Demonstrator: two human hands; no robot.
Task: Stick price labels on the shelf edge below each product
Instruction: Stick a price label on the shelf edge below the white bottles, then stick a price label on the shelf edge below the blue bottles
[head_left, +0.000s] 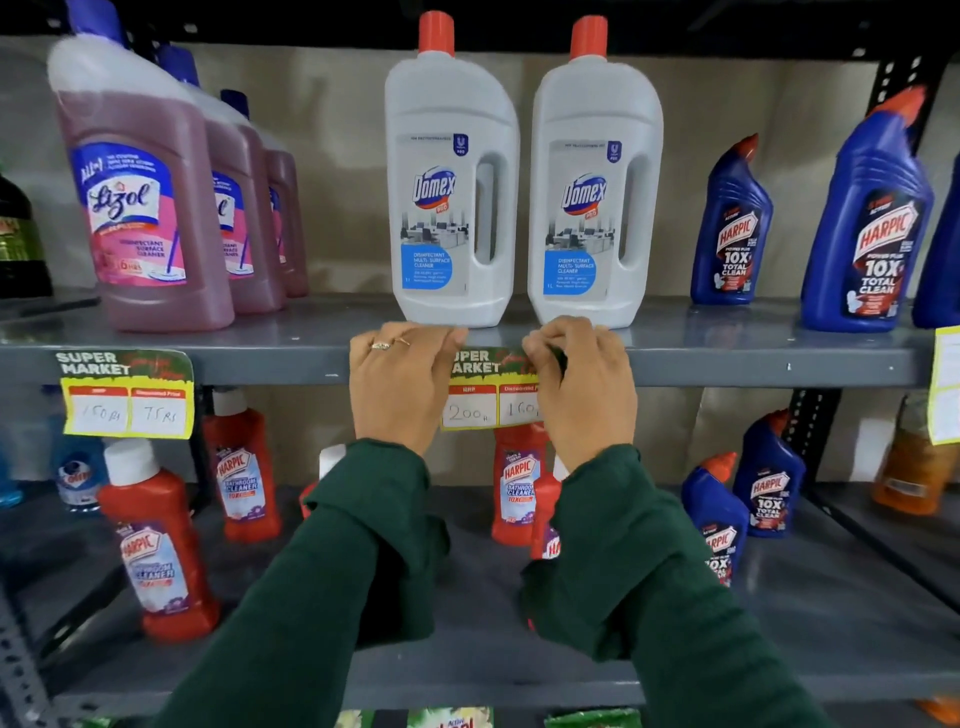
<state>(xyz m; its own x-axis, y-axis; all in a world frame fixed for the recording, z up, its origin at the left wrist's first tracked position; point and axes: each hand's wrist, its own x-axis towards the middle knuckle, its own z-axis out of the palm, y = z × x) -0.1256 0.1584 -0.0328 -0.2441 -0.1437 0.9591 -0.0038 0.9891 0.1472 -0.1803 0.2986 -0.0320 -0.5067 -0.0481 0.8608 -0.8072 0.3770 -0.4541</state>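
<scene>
A price label (485, 389) with a green "SUPER MARKET" header and handwritten prices lies against the grey shelf edge (753, 366), below two white Domex bottles (449, 208). My left hand (400, 382) covers the label's left end, fingers curled over the shelf lip. My right hand (579, 384) presses on its right end. Both hands hold the label flat to the edge. Another label (127, 392) hangs on the same edge at the left, under the pink Lizol bottles (150, 218).
Blue Harpic bottles (862, 223) stand at the right of the upper shelf. A yellow label edge (945, 384) shows at the far right. Red Harpic bottles (156, 545) and blue ones (763, 499) stand on the lower shelf beneath my arms.
</scene>
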